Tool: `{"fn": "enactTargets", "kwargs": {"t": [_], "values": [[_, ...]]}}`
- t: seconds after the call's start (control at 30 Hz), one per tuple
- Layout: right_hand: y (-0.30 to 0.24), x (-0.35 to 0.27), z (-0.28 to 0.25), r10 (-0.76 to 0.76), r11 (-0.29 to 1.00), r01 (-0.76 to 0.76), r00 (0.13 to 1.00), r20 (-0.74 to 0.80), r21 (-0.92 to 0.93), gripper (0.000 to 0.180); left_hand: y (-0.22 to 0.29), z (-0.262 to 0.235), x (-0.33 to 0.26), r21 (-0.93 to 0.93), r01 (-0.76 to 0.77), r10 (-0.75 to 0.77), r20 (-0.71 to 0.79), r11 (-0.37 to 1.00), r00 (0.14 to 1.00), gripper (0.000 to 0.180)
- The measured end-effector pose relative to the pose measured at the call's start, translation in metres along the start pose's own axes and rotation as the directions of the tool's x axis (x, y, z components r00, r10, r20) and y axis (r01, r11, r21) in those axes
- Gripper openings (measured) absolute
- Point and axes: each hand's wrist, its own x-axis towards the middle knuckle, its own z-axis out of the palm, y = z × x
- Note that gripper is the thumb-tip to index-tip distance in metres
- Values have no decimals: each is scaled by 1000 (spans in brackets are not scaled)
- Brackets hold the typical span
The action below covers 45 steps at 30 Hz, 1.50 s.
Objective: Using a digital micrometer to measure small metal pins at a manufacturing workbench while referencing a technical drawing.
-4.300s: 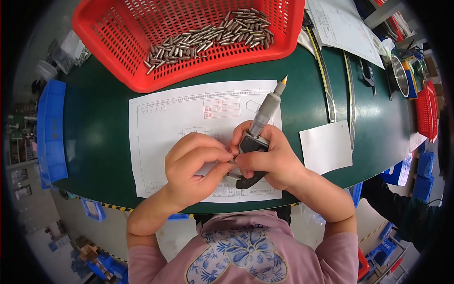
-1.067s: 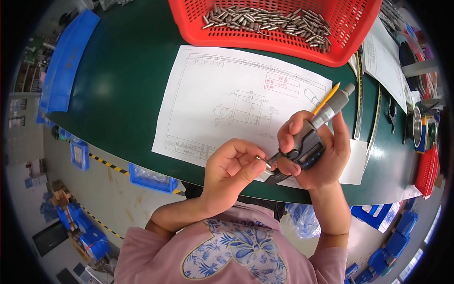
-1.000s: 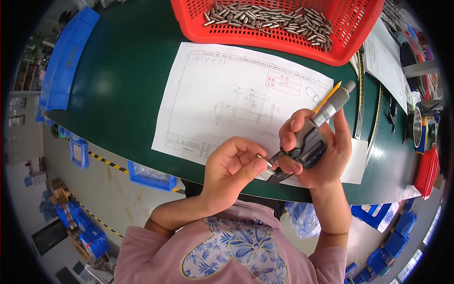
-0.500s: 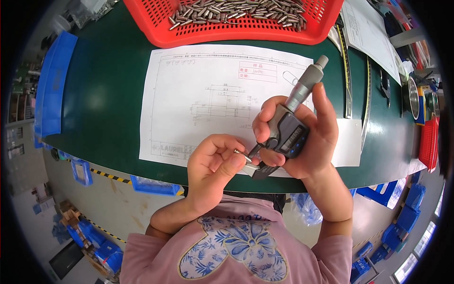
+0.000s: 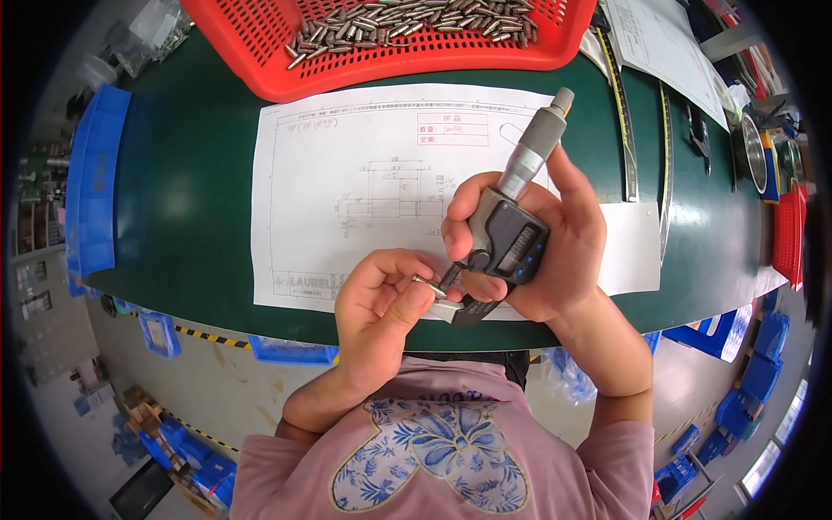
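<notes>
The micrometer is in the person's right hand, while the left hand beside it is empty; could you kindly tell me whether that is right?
Not quite: the left hand is not empty. The head view shows it pinching a small metal pin; the micrometer is indeed in the right hand.

Tabletop (image 5: 191, 199): room is left between blue bin (image 5: 97, 186) and drawing (image 5: 316, 173)
Far side: blocked by red basket (image 5: 295, 88)
Drawing's right: obstructed by micrometer (image 5: 513, 232)
</notes>
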Motion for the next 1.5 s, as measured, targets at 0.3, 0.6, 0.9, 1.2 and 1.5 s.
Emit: {"fn": "enactTargets", "kwargs": {"t": [0.3,0.6,0.9,1.2,1.5], "values": [[-1,1,1,45,998,-48,995,-89,-31,74,0,-1,0,10,28,-28,-16,1000,999,13],[-3,3,0,81,996,-79,995,-55,36,75,10,-2,3,-5,81,-81,23,997,996,18],[-1,-4,6,24,999,-21,996,-87,37,75,-2,-3,-3,-109,108,-100,80,988,992,15],[-1,-4,6,23,1000,-25,995,-102,-15,68,0,2,-4,-85,141,-138,41,986,990,14],[1,0,-3,24,998,-25,1000,-12,-52,72,2,-3,0,-30,118,-115,101,993,988,14]]}}
